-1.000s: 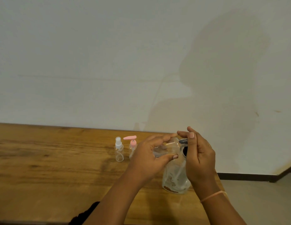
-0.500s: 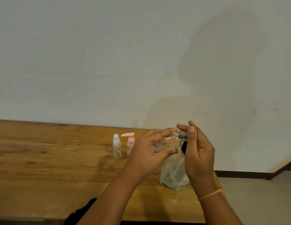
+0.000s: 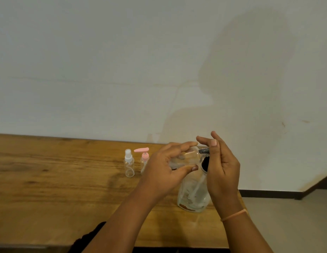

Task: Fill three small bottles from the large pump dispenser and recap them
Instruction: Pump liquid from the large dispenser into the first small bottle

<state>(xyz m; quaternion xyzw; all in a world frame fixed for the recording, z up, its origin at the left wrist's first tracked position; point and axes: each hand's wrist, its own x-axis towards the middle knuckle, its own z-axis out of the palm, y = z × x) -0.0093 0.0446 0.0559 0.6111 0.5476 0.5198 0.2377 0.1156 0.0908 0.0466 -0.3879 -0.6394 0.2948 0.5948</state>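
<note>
My left hand [image 3: 166,172] grips a small bottle [image 3: 189,156] on its side, mouth at the dispenser's [image 3: 193,194] nozzle [image 3: 204,151]. My right hand [image 3: 222,168] lies over the pump head, fingers straight. I should line up mouth and nozzle, then press slowly. A spray bottle [image 3: 129,166] and a pink-topped bottle [image 3: 144,158] stand to the left on the table [image 3: 49,179].

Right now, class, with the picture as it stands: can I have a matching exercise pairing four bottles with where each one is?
1 white-topped spray bottle
2 pink-topped pump bottle
3 small clear bottle
4 large dispenser

A held in the left hand
B farthest left on the table
C standing below the right hand
D between spray bottle and left hand

Pairs: 1-B, 2-D, 3-A, 4-C
</note>
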